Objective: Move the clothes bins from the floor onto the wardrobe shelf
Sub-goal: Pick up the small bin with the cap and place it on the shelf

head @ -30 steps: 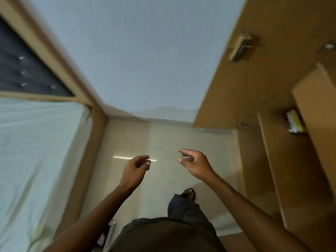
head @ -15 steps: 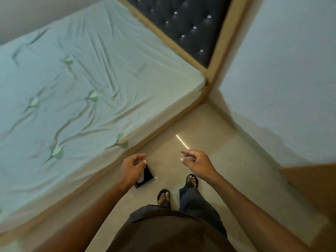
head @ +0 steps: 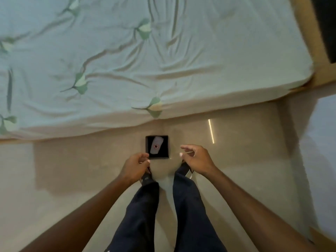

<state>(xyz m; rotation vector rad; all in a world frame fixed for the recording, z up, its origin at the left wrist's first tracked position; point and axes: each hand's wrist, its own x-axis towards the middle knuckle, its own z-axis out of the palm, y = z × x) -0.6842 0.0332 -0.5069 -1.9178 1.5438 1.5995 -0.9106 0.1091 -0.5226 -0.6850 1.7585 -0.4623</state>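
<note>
A small black square open-topped bin (head: 157, 147) is sitting on the glossy beige tiled floor (head: 76, 179), just beside the near edge of the bed and right ahead of the person's feet. Inside the bin a pale grey folded piece of cloth with a dark red star mark (head: 156, 147) is lying flat; what kind of garment it is cannot be told. The left hand (head: 135, 167) is hovering just near the bin's closer left corner, its fingers (head: 145, 161) curling loosely inward and holding nothing, and it is covering that corner in part. The right hand (head: 197, 158) is hanging to the right of the bin, apart from it, with fingers (head: 187, 148) half spread and bent, thumb and forefinger nearly meeting on empty air. Below the bin, two legs in dark navy trousers (head: 183, 206) are standing on the floor; the feet are mostly being hidden by the hands, so the footwear is hard to make out. Beyond the bin, the bed with a rumpled pale green sheet printed with green leaves (head: 127, 51) is filling the upper view, its left side cut off. To the bin's right a thin bright streak of reflected light (head: 211, 130) is showing on the floor.
</note>
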